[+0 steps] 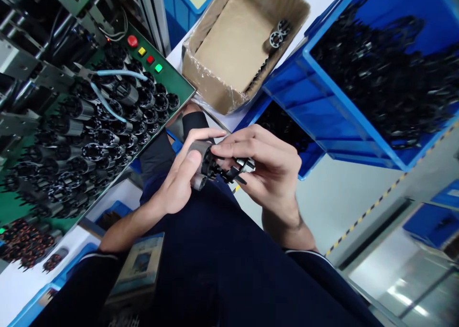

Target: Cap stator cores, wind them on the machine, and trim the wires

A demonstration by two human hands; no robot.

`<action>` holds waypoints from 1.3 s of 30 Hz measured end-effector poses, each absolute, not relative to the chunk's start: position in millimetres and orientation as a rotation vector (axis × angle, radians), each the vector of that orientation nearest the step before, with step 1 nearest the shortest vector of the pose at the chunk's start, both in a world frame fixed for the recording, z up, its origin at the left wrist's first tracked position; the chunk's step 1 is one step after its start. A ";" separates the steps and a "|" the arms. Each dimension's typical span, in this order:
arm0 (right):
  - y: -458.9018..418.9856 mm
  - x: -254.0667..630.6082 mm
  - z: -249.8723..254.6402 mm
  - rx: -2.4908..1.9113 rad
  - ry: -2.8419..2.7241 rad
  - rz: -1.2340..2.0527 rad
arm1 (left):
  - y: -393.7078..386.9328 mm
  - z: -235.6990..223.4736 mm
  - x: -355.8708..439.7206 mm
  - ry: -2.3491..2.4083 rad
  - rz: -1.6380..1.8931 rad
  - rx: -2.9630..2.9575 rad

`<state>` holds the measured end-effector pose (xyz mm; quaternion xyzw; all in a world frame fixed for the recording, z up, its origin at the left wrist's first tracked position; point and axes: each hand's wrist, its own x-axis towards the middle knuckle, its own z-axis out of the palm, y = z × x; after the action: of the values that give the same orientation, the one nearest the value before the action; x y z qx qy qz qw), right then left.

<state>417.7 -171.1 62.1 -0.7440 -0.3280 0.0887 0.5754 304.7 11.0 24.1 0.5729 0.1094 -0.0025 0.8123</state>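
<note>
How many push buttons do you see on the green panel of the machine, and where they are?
4. The green panel carries a round red button, then in a line a yellow button, a red button and a green button. None looks hidden.

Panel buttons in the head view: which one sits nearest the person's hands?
The green button, at the end of the row closest to the left hand; the yellow button, square red button and round red button lie further off.

You're holding a part (206, 162) of matt black plastic and dull grey metal; the carton (229, 45) is rough brown cardboard, the bin (340, 102) glossy blue plastic.
</note>
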 end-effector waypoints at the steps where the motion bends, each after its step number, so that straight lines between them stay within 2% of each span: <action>1: -172.1 417.4 63.1 -1.738 -0.785 0.189 | 12.0 22.7 305.4 0.191 0.014 1.246; 7: -170.0 410.1 56.9 -1.694 -0.853 0.044 | 13.7 21.7 309.5 -0.020 0.106 1.314; 12: -171.3 409.0 48.6 -1.729 -0.763 0.096 | 4.3 24.2 314.6 0.215 0.035 1.072; 16: -184.0 417.3 54.5 -1.862 -0.699 0.190 | 1.0 24.3 324.3 0.391 0.116 0.769; 22: -183.3 418.0 57.2 -1.762 -0.863 0.393 | 1.6 37.5 332.9 0.542 0.240 0.804; 30: -161.9 399.2 44.7 -1.658 -0.742 0.175 | -12.7 52.3 336.5 0.676 0.313 0.783; 39: -173.4 396.4 39.1 -1.677 -0.845 0.297 | -13.4 51.9 338.0 0.717 0.265 0.756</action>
<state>396.4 -173.4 39.1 -0.7178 -0.3617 0.1270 0.5812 338.0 -13.4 51.9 0.3601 0.3413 0.1262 0.8590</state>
